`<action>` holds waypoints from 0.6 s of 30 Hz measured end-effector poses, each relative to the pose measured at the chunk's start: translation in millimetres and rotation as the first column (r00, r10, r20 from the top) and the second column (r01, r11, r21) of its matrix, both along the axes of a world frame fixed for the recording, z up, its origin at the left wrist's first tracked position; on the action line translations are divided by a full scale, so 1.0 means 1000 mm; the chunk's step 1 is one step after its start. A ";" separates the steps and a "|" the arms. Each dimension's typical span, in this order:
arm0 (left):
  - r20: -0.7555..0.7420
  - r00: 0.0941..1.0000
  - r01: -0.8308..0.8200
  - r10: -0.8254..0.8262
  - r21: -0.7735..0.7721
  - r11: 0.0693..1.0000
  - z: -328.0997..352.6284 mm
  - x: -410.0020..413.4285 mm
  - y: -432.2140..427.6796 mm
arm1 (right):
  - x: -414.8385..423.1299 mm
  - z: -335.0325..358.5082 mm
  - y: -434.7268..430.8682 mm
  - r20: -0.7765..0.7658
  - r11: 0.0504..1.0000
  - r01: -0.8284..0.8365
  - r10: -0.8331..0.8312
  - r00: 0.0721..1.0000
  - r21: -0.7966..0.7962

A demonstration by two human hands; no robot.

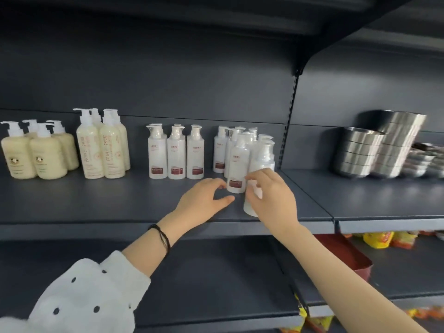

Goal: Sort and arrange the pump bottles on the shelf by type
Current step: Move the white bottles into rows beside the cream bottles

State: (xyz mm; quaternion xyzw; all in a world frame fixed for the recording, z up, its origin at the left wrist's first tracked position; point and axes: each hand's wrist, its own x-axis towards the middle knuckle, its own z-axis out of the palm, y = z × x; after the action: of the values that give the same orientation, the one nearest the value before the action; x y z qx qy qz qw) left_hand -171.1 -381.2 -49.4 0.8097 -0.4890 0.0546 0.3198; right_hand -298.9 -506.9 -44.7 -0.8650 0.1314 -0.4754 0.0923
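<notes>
Well, the right hand (271,195) is wrapped round a plain white pump bottle (262,162) at the near right of the shelf (96,203). The left hand (204,198) lies released, its fingertips just beside the base of a red-labelled bottle (236,169). These two bottles stand touching, with a tight cluster (219,152) crowding behind, so pulling either out carelessly could topple its neighbours. To the left stand three white bottles (176,155), tall cream bottles (103,150) and squat cream bottles (36,157). Stacked steel bowls (374,150) sit far right.
</notes>
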 end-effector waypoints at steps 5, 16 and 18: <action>-0.453 0.883 0.017 -0.125 -0.234 0.972 0.013 -0.032 -0.055 | -0.027 -0.004 -0.039 -0.077 0.954 0.081 -0.061 0.995 0.287; -0.467 0.878 -0.056 -0.101 -0.310 0.949 0.006 -0.037 -0.074 | -0.023 -0.030 -0.063 -0.135 0.797 -0.066 0.183 0.974 0.600; -0.465 0.883 -0.089 -0.069 -0.310 0.947 0.007 -0.029 -0.061 | -0.018 -0.030 -0.070 -0.089 0.791 -0.043 0.123 0.988 0.610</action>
State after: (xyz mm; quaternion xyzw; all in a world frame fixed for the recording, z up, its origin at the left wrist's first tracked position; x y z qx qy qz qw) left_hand -199.8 -442.5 -42.3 0.7379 -0.3772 -0.0623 0.5562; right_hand -316.6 -576.9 -74.6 -0.8226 0.2438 -0.3494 0.3766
